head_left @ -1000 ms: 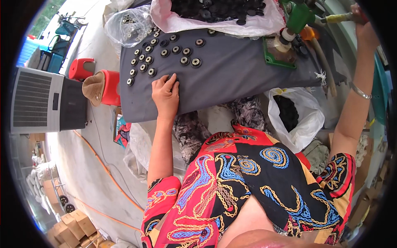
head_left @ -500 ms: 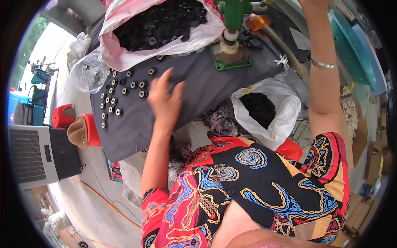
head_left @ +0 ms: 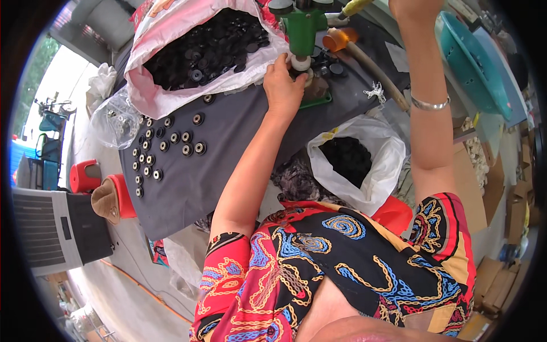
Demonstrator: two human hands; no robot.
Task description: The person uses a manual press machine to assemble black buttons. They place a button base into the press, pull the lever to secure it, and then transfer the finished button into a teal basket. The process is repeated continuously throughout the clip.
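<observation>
My left hand point(head_left: 283, 86) is at the green bench press point(head_left: 301, 35), its thumb and fingers curled around the pale tip beneath the press head. Whatever lies between the fingertips is hidden by the hand. My right hand point(head_left: 417, 10) is raised at the top edge, a silver bracelet on its forearm; its fingers are cut off from view. Left of the press, several small black wheels with metal centres point(head_left: 200, 148) lie scattered over the dark cloth. Behind them a big white and pink sack point(head_left: 139, 85) gapes, full of black round parts point(head_left: 211, 51).
A mallet with an amber head point(head_left: 340, 39) lies right of the press, beside white ties point(head_left: 375, 93). Close to me stands a white bag point(head_left: 393, 149) of black pieces. A clear plastic bag point(head_left: 108, 122) sits at the left, a teal basin point(head_left: 476, 68) at the right.
My left hand has moved right and away from me, from over the cloth near the wheels to the press. My right hand stays raised. The whole view has shifted slightly.
</observation>
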